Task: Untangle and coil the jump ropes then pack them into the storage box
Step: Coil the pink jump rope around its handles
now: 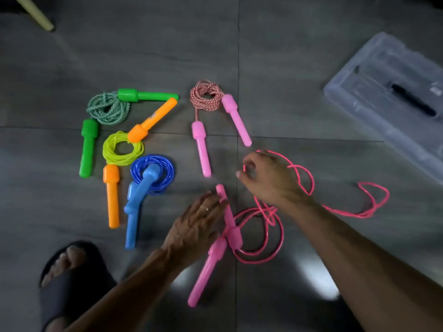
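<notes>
Two hands work over the dark tiled floor (311,68); the right hand (268,180) hangs above the loose neon-pink cord (309,178), fingers curled and pinching a strand of it; the left hand (199,226) lies flatter, fingers fairly straight, resting against one of the two pink handles (227,219) of that same rope; four coiled ropes, green (107,109), yellow (123,148), blue (153,173) and red-and-white (206,94), lie beyond the hands; the clear storage box (388,92) sits well apart, far right.
</notes>
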A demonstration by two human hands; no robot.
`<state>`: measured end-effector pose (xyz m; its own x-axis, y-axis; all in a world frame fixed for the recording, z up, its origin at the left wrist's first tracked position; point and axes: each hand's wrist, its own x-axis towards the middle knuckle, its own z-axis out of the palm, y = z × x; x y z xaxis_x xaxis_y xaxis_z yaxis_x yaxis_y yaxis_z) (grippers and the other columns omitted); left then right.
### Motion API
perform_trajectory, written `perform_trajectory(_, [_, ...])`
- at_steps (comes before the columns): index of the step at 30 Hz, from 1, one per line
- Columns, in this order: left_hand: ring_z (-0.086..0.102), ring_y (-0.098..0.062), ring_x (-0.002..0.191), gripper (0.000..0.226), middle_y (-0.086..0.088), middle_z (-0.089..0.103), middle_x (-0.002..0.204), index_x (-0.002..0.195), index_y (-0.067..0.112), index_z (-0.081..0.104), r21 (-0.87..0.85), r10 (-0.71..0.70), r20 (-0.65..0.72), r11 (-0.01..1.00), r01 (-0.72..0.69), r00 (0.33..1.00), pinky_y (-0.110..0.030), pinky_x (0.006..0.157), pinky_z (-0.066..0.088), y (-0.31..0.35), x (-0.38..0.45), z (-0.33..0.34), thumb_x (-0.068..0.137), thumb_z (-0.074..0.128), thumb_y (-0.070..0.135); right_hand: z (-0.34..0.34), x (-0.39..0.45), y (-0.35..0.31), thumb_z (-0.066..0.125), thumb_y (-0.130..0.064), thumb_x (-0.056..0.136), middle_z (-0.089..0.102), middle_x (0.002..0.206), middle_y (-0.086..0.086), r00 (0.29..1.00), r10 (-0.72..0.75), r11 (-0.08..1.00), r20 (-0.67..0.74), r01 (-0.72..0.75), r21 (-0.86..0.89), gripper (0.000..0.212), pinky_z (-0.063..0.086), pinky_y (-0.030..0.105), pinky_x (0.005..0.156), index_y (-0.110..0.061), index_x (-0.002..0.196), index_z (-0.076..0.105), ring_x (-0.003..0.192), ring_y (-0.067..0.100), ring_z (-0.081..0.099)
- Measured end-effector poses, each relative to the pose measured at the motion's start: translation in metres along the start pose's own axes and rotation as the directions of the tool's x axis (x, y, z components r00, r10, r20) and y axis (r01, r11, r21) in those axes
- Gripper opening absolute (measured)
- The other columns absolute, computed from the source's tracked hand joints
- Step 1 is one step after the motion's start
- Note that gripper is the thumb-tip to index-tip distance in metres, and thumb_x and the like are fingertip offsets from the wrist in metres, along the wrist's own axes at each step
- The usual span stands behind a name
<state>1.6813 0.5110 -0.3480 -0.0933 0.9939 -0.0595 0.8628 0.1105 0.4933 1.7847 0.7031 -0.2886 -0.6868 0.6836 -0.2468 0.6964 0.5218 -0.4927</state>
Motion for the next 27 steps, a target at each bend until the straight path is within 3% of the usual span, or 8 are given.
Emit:
perform_trajectory(3, [0.04,-0.034,0.133,0.067,-0.006,0.051,0.139,0.133,0.023,0.045,0.098,0.212,0.096,0.97,-0.221,0.973,-0.05,0.109,0.034,0.01,0.017,0.01,0.069,0.064,0.015,0.004,-0.033,0.016,0.064,-0.042,0.078,0.059,0.1,0.004,0.998,-0.005,1.0,0.061,0.006,-0.02,0.03,0.044,0.036,0.084,-0.02,0.098,0.058,0.096,0.026,0.057])
perform_trajectory(5, [0.048,-0.03,0.128,0.064,-0.002,0.058,0.131,0.127,0.024,0.054,0.143,0.233,0.196,0.954,-0.263,0.953,-0.053,0.107,0.033,0.012,0.026,0.011,0.064,0.066,0.023,0.004,-0.049,0.024,0.066,-0.044,0.076,0.058,0.101,0.0,0.995,0.001,1.0,0.096,0.001,-0.02,0.035,0.042,0.033,0.088,-0.022,0.102,0.059,0.098,0.022,0.055])
perform_trajectory(8, [0.063,-0.026,0.104,0.039,-0.002,0.069,0.104,0.103,0.019,0.063,0.169,0.15,0.194,0.968,-0.184,0.969,-0.044,0.106,0.031,0.016,0.028,0.006,0.068,0.057,0.033,-0.001,-0.063,0.03,0.07,-0.044,0.071,0.056,0.1,-0.005,0.995,-0.009,1.0,0.099,0.006,0.027,0.038,0.042,0.03,0.086,-0.023,0.102,0.06,0.095,0.015,0.052])
perform_trajectory(11, [0.067,-0.03,0.08,0.031,-0.003,0.068,0.084,0.096,0.021,0.052,0.005,-0.007,0.135,1.0,0.006,0.991,-0.033,0.081,0.042,0.028,0.018,-0.015,0.078,0.045,0.044,-0.011,-0.073,0.024,0.073,-0.043,0.069,0.05,0.096,-0.011,0.99,-0.022,0.997,0.141,0.011,0.075,0.044,0.042,0.028,0.083,-0.024,0.106,0.059,0.088,0.008,0.045])
perform_trajectory(14, [0.064,-0.034,0.085,0.04,-0.003,0.069,0.092,0.105,0.024,0.046,-0.18,-0.137,0.091,0.972,0.152,0.986,-0.037,0.068,0.049,0.04,0.001,-0.043,0.08,0.039,0.054,-0.019,-0.08,0.011,0.076,-0.032,0.07,0.066,0.098,-0.006,0.975,-0.038,0.976,0.219,-0.011,0.215,0.038,0.049,0.029,0.085,-0.022,0.105,0.064,0.091,0.011,0.062])
perform_trajectory(18, [0.063,-0.034,0.085,0.039,-0.005,0.067,0.086,0.112,0.019,0.048,-0.19,-0.139,0.027,0.971,0.142,0.99,-0.034,0.068,0.043,0.053,-0.011,-0.088,0.082,0.05,0.043,-0.043,-0.087,-0.012,0.069,-0.014,0.077,0.07,0.07,0.0,0.978,-0.066,0.946,0.199,-0.002,0.325,0.006,0.053,0.038,0.066,-0.02,0.078,0.07,0.065,0.016,0.064])
perform_trajectory(22, [0.061,-0.023,0.083,0.064,0.004,0.06,0.088,0.14,0.041,0.03,-0.122,-0.104,0.175,0.984,0.127,0.979,-0.023,0.072,0.039,0.084,-0.013,-0.14,0.085,0.058,0.023,-0.089,-0.099,-0.045,0.069,-0.013,0.079,0.06,0.052,-0.013,0.991,-0.1,0.924,0.087,0.06,0.379,0.008,0.043,0.02,0.056,-0.019,0.074,0.072,0.05,-0.003,0.053])
perform_trajectory(27, [0.058,-0.01,0.079,0.051,0.006,0.062,0.093,0.109,0.046,0.04,-0.341,-0.111,0.213,0.923,0.18,0.971,-0.035,0.074,0.052,0.122,-0.009,-0.199,0.078,0.061,0.011,-0.143,-0.12,-0.091,0.071,-0.013,0.076,0.057,0.052,-0.014,0.981,-0.192,0.917,-0.027,0.189,0.352,0.007,0.036,0.013,0.055,-0.019,0.072,0.071,0.05,-0.003,0.051])
